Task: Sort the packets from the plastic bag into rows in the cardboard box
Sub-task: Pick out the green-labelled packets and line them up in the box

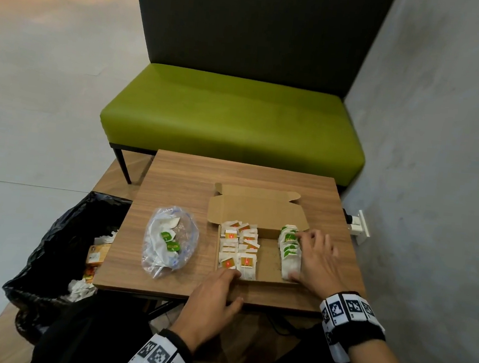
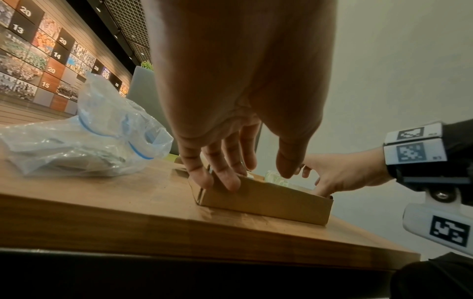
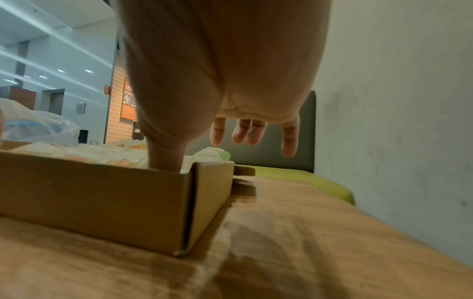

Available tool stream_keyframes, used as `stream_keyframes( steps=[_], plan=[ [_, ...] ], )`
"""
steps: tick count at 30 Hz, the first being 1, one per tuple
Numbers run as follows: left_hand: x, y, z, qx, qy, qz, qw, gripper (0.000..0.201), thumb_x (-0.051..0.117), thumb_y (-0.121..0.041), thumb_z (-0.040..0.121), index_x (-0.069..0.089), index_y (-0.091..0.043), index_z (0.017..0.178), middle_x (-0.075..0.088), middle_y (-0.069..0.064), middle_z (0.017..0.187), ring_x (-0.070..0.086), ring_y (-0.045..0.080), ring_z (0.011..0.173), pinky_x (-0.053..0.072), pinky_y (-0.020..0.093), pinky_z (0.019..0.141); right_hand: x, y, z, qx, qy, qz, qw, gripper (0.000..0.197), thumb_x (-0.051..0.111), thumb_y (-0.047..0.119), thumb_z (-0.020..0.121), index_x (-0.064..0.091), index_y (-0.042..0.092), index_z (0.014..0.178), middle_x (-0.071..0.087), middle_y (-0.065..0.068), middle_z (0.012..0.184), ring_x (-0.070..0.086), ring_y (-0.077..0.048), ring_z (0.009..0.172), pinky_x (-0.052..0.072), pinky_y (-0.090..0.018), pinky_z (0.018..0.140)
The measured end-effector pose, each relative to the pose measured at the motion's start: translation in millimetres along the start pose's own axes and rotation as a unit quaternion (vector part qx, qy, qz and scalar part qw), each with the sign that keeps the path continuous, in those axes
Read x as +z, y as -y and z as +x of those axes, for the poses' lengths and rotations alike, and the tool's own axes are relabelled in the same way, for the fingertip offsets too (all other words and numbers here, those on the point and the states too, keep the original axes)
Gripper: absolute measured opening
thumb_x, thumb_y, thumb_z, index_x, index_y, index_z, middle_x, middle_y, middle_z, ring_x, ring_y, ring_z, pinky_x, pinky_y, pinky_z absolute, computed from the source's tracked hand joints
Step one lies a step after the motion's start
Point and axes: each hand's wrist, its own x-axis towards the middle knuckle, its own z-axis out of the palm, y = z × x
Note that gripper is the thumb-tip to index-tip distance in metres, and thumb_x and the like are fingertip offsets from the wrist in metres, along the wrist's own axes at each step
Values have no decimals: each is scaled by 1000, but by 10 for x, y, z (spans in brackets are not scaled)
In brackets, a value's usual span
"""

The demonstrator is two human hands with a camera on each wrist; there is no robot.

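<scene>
The open cardboard box (image 1: 269, 259) sits on the wooden table (image 1: 179, 181), lid flat behind it. Orange-tagged packets (image 1: 239, 248) fill its left side in rows, and green-tagged packets (image 1: 288, 244) line its right wall. Left of the box lies the clear plastic bag (image 1: 168, 241), with green-tagged packets still inside. My left hand (image 1: 219, 289) rests on the box's front left corner, its fingers (image 2: 225, 176) straight against the front wall (image 2: 268, 204). My right hand (image 1: 312, 258) is spread over the green row. Its thumb (image 3: 166, 157) presses down inside the box at the row's near end.
A black rubbish bag (image 1: 60, 240) with wrappers stands left of the table. A green bench (image 1: 233, 116) is behind the table. On the right is a grey wall (image 1: 438, 171) with a socket (image 1: 360, 225). The box's middle strip is bare cardboard.
</scene>
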Motion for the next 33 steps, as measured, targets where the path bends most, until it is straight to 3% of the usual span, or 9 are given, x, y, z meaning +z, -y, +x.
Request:
stream_keyframes(
  steps=[4, 8, 12, 15, 18, 21, 25, 29, 33],
  plan=[
    [4, 12, -9, 3, -2, -3, 1000, 52, 59, -40, 94, 40, -34, 142, 43, -15, 145, 39, 0, 132, 27, 14, 104, -31, -3, -48, 3, 14, 48, 999, 90, 79, 51, 67, 34, 29, 142, 34, 0, 135, 34, -17, 120, 36, -32, 94],
    [-100, -10, -21, 4, -27, -16, 1000, 41, 58, -39, 95, 47, -37, 134, 44, -20, 136, 50, -2, 114, 46, 21, 102, -140, 120, -106, -1, -50, 124, 991, 67, 75, 46, 76, 42, 29, 132, 36, 1, 130, 35, -16, 116, 39, -33, 93],
    [-463, 61, 7, -33, -203, 63, 977, 23, 62, -34, 92, 63, -30, 114, 48, -13, 115, 50, 5, 105, 50, 28, 92, -294, 476, -119, -44, -98, 164, 981, 47, 68, 43, 84, 49, 29, 125, 38, 4, 124, 33, -12, 114, 38, -30, 93],
    [-804, 245, 67, -164, -272, 174, 932, 26, 63, -42, 90, 65, -30, 113, 49, 1, 120, 47, 19, 108, 44, 39, 91, -372, 850, -118, -84, -102, 190, 973, 31, 64, 42, 88, 56, 33, 117, 38, 8, 124, 33, -11, 119, 37, -32, 99],
    [-1012, 427, 128, -247, -230, 197, 921, 35, 62, -48, 88, 62, -32, 119, 47, 3, 125, 50, 27, 112, 41, 48, 90, -387, 1272, -90, -116, -96, 217, 965, 19, 61, 37, 90, 62, 33, 109, 41, 6, 127, 33, -14, 122, 37, -37, 101],
    [-1032, 583, 166, -257, -158, 211, 930, 41, 63, -50, 85, 61, -31, 122, 57, 1, 120, 59, 25, 106, 44, 41, 83, -357, 1688, -43, -141, -71, 234, 959, 18, 58, 34, 92, 66, 31, 109, 40, 3, 137, 30, -18, 129, 33, -41, 106],
    [-1023, 742, 130, -223, -144, 135, 954, 51, 67, -28, 75, 59, -26, 126, 70, 4, 111, 65, 23, 104, 55, 35, 82, -292, 2078, 45, -147, -38, 260, 954, 22, 58, 31, 95, 65, 27, 115, 40, -3, 140, 34, -22, 131, 35, -41, 109],
    [-1069, 830, 25, -189, -172, 35, 966, 43, 65, -6, 72, 59, -30, 107, 70, 0, 103, 65, 19, 86, 52, 32, 73, -299, 2261, 123, -87, -62, 324, 940, 27, 62, 31, 94, 49, 18, 114, 57, -3, 112, 59, -21, 97, 51, -36, 82],
    [-1173, 882, -122, -149, -218, -99, 959, 35, 62, 4, 83, 47, -23, 98, 64, -4, 95, 61, 8, 77, 41, 15, 57, -315, 2241, 115, -73, -56, 352, 932, 30, 56, 30, 99, 45, 19, 125, 64, -1, 94, 60, -16, 78, 50, -29, 66]
  ],
)
